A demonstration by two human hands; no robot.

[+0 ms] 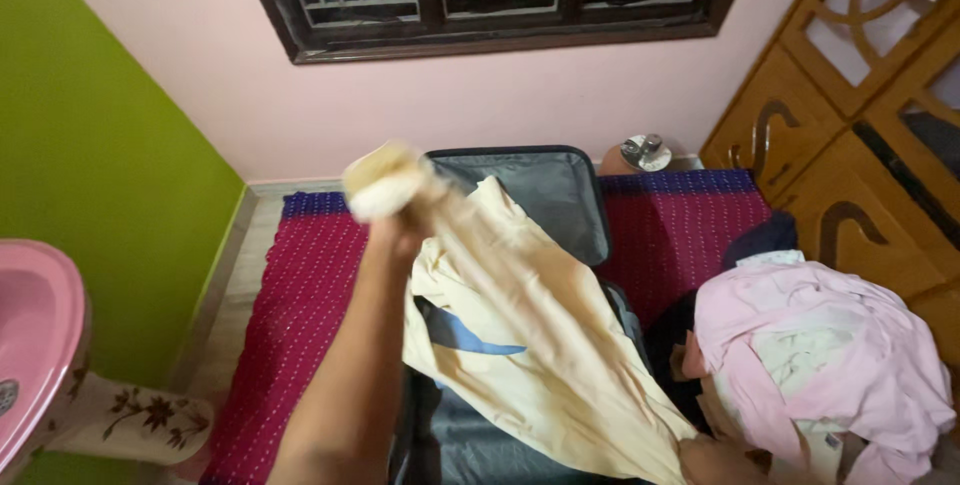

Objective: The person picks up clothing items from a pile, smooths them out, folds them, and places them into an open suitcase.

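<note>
A soft, matt cream cloth garment (520, 315) hangs over a grey fabric suitcase (560, 195) on a coarse woven magenta mat (290, 315), beside rumpled pink cloth (850, 355), a varnished wooden cabinet (800, 125) and a glossy pink basin (35, 335).

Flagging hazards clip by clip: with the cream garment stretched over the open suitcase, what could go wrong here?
The left hand grips only a bunched end of the cream garment; it may slip loose. The right hand holds the lower end beside the pink clothes pile and could drag it over. Cloth could snag on the grey suitcase.
</note>
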